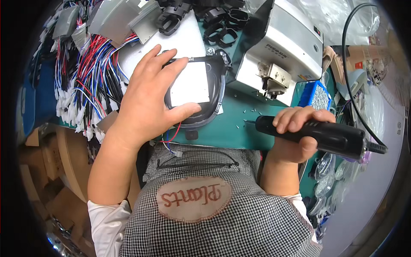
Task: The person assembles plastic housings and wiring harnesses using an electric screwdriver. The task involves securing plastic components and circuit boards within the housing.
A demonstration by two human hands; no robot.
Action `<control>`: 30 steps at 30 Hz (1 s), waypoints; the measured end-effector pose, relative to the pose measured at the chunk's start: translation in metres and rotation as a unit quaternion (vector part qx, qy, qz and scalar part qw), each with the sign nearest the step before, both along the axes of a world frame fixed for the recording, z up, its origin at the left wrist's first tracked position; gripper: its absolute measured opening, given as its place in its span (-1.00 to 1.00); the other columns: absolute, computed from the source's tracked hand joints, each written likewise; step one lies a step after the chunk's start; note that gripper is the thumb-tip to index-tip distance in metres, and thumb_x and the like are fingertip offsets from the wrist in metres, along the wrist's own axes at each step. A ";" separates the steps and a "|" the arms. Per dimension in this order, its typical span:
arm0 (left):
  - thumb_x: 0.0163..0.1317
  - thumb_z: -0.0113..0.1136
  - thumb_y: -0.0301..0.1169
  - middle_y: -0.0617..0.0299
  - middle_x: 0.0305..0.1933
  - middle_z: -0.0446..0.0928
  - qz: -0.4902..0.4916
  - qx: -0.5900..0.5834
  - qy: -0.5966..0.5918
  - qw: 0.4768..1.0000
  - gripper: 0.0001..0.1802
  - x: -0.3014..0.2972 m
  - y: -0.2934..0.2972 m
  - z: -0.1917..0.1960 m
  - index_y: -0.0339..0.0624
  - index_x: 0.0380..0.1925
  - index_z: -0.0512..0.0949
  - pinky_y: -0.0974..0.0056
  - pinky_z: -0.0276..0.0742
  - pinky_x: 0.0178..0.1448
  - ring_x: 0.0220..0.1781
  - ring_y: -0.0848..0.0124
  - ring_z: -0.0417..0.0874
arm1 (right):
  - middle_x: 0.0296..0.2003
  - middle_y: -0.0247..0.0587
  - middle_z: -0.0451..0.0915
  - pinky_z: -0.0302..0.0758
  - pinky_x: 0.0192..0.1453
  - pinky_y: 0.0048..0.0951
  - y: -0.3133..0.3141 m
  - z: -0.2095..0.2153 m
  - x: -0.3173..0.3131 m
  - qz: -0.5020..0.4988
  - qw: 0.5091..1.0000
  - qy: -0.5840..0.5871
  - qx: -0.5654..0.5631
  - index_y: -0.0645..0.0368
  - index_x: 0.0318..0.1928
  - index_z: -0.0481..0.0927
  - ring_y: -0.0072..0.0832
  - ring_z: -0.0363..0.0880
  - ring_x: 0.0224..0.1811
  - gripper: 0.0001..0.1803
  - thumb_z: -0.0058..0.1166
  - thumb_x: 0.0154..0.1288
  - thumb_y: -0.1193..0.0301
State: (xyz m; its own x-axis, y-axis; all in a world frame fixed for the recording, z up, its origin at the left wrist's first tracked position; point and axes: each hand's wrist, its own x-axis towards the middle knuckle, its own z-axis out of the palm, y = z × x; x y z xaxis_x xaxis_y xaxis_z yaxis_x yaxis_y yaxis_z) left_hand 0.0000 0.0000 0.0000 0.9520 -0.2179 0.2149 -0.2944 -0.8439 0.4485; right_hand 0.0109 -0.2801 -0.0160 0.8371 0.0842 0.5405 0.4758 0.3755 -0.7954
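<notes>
My left hand (147, 90) lies over a black plastic housing (218, 85) near the mat's front edge. Its thumb and index finger span a flat white plate (190, 83) set in the housing, resting at the plate's lower and upper edges; the other fingers are spread. From beneath this hand run a red and a blue wire (168, 145) to a small white connector (178, 153). My right hand (295, 132) is wrapped round a black electric screwdriver (338, 138), held level, its bit (249, 121) pointing left toward the housing but apart from it.
Loose small screws (237, 126) lie on the green mat (227, 139). Behind them stands a grey screw feeder (295, 43), beside a blue box (307, 95) of screws. Wired metal plates (113, 21) crowd the left; black rings (220, 34) lie at the back. The screwdriver's cable (346, 55) loops at right.
</notes>
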 end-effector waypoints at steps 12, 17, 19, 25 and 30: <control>0.18 0.20 -0.46 0.18 -0.25 0.59 -0.051 -0.498 0.371 0.782 -0.70 -0.024 -0.039 0.037 -0.30 -0.08 0.53 0.48 0.45 -0.32 -0.43 0.54 0.53 | -0.46 -0.30 0.44 0.49 -0.42 -0.44 0.024 0.078 0.008 0.106 0.966 -0.067 0.224 0.23 0.05 0.34 -0.51 0.46 -0.55 -0.43 0.22 0.16 0.18; 0.27 0.14 -0.43 0.19 -0.28 0.57 -0.070 -0.564 0.469 0.676 -0.80 -0.026 -0.041 0.025 -0.32 -0.16 0.52 0.52 0.38 -0.39 -0.49 0.63 0.44 | -0.49 -0.32 0.44 0.47 -0.43 -0.46 0.040 0.085 0.007 0.134 0.960 -0.048 0.243 0.25 -0.03 0.37 -0.53 0.46 -0.57 -0.46 0.28 0.10 0.23; 0.29 0.12 -0.41 0.20 -0.33 0.57 -0.084 -0.591 0.418 0.685 -0.83 -0.031 -0.042 0.018 -0.30 -0.24 0.51 0.53 0.36 -0.41 -0.52 0.62 0.44 | -0.49 -0.31 0.45 0.46 -0.45 -0.46 0.046 0.084 0.008 0.125 0.958 -0.044 0.253 0.26 -0.03 0.37 -0.54 0.47 -0.57 -0.47 0.28 0.09 0.24; 0.34 0.06 -0.36 0.22 -0.48 0.55 -0.051 -0.617 0.433 0.655 -0.81 -0.036 -0.036 0.027 -0.28 -0.32 0.53 0.51 0.35 -0.45 -0.56 0.61 0.44 | -0.46 -0.29 0.44 0.49 -0.45 -0.44 0.052 0.081 0.012 0.138 0.951 -0.058 0.270 0.24 0.08 0.30 -0.49 0.48 -0.54 -0.43 0.16 0.24 0.14; 0.39 -0.02 -0.26 0.20 -0.51 0.55 -0.124 -0.383 -0.002 0.915 -0.69 -0.040 -0.036 0.006 -0.29 -0.37 0.53 0.50 0.36 -0.50 -0.58 0.60 0.46 | -0.46 -0.29 0.43 0.49 -0.44 -0.42 0.063 0.082 0.010 0.138 0.946 -0.034 0.293 0.25 0.07 0.30 -0.49 0.47 -0.53 -0.44 0.16 0.24 0.14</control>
State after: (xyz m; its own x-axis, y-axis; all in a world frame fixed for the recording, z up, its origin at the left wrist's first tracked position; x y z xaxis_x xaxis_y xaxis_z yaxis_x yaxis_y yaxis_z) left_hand -0.0404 -0.0365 0.0059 0.8927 -0.2109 0.3982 -0.4368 -0.1883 0.8796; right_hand 0.0205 -0.2168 0.0662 0.7883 -0.0370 0.6142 0.3390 0.8592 -0.3833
